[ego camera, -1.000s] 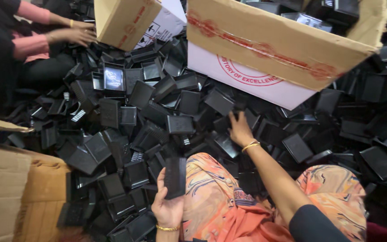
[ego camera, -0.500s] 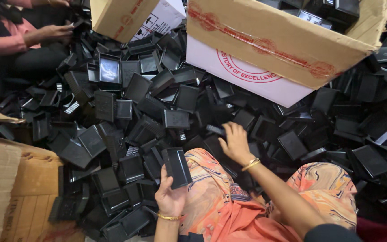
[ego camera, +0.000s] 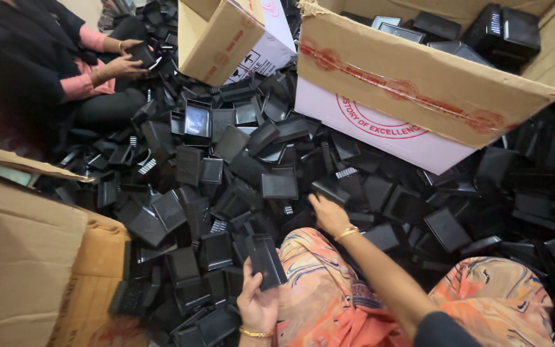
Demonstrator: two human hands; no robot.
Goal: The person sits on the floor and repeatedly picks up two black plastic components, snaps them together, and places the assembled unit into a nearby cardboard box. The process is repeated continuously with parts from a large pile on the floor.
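My left hand [ego camera: 257,302] holds a flat black plastic case [ego camera: 266,261] upright over my left knee, which is covered in orange patterned cloth [ego camera: 319,289]. My right hand [ego camera: 329,214], with a gold bangle at the wrist, reaches forward into the heap of black plastic cases [ego camera: 239,173]. Its fingers rest on a black case [ego camera: 330,191] in the pile; whether they grip it I cannot tell. The heap covers the floor all around my legs.
A large open cardboard box [ego camera: 419,90] holding black cases stands ahead on the right. A smaller box [ego camera: 216,42] tilts behind the heap. Another box [ego camera: 27,257] sits at my left. Another person's hands [ego camera: 120,64] hold a black case at the upper left.
My right hand has drawn back from the far pile toward my knee and now rests on a nearer case. My left hand has kept hold of its black case and lifted it slightly.
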